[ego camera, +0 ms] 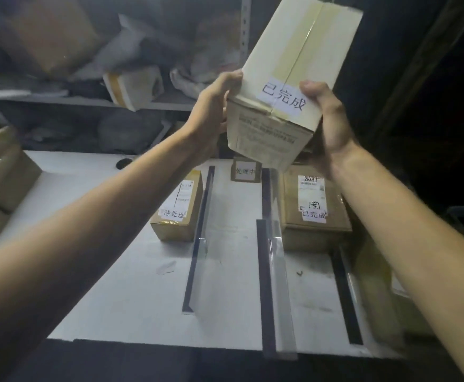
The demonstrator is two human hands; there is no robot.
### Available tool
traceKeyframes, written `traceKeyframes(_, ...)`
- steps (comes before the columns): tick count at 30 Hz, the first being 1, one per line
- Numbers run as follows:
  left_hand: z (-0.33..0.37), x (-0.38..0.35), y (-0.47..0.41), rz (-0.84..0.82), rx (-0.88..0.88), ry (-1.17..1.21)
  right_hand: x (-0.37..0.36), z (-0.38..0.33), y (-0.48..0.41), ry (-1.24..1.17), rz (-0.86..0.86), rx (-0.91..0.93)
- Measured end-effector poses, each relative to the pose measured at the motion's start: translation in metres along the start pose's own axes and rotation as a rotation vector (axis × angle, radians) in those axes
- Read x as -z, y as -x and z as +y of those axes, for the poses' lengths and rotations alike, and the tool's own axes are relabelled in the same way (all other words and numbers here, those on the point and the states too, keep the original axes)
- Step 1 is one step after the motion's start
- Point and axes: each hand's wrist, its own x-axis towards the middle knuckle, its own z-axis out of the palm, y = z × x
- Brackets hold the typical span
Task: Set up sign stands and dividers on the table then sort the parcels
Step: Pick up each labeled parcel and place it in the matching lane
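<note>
One pale carton (294, 78) is held aloft in both hands above the far end of the white table (131, 285), tilted so that its length runs up and away from the camera. Yellowish tape runs down its upper face, and a white handwritten label (283, 99) reading 已完成 lies across the near end. A printed shipping label covers the end face turned toward the camera. The left hand (214, 111) grips the near left corner with its fingers curled round the edge. The right hand (327, 125) clamps the near right edge, thumb on top just beside the label; the hands are apart, with the carton between them. Below, three clear dividers on dark bases split the table into lanes: the left divider (197, 244), the middle divider (272, 285) and the right divider (346, 296). A narrow brown parcel (180, 208) tagged 待处理 lies just left of the left divider. A small sign stand (246, 170) marked 处理中 stands at the far end between the left and middle dividers. A wide brown parcel (313, 205) tagged 已完成 lies right of the middle divider, under the raised carton. Behind the table is a metal shelf (87, 102) loaded with blurred parcels — contents unreadable. Stacked cardboard boxes (2, 172) sit at the left edge.
</note>
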Motion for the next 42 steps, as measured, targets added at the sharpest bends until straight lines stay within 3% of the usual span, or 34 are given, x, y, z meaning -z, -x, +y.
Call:
traceKeyframes(10,-0.033,0.023,-0.033,-0.063,0.131,-0.038,-0.004,0.018,-0.031,-0.023,-0.047,-0.102)
traceKeyframes(22,-0.07,0.021,-0.06,-0.123,0.225,-0.008,0.01,0.049,-0.044,-0.012,0.03,-0.116)
traceKeyframes(29,-0.074,-0.046,-0.053,-0.165,0.233,-0.003,0.078,0.044,-0.024,0.031,0.004,-0.176)
traceKeyframes(36,-0.056,-0.15,-0.042,-0.048,0.216,0.15,0.17,0.031,-0.014,0.048,-0.084,-0.164)
traceKeyframes(42,-0.051,-0.183,-0.043,0.008,0.22,0.076,0.207,0.023,-0.024,0.11,-0.134,-0.165)
